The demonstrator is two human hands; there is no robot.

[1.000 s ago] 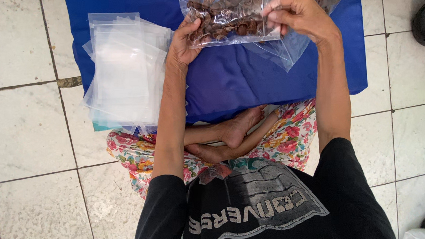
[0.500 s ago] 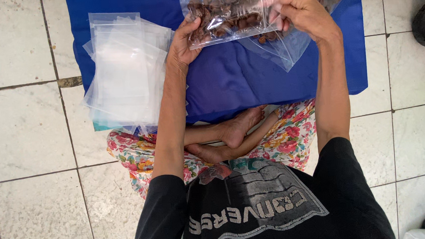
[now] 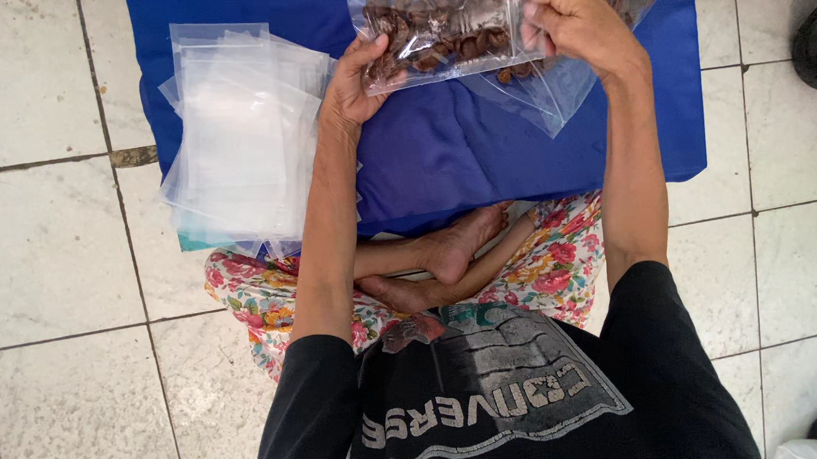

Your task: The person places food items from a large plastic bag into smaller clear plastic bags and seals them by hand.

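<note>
Both hands hold a small clear bag (image 3: pixel 442 26) of brown pieces up over the blue cloth (image 3: pixel 479 148): the left hand (image 3: pixel 352 82) pinches its lower left corner between thumb and fingers, and the right hand (image 3: pixel 574 18) grips its right edge with fingers curled round it. Compared with a second ago, the bag sits a little higher and more level, its top edge stretched flat between the two hands, which suggests the mouth is being lined up and pressed along its length. Under the right hand lies another clear bag (image 3: pixel 552 95), slack on the cloth. A stack of empty clear bags (image 3: pixel 240 145) rests at the left, half on the tiled floor (image 3: pixel 48 283), well clear of the hands.
</note>
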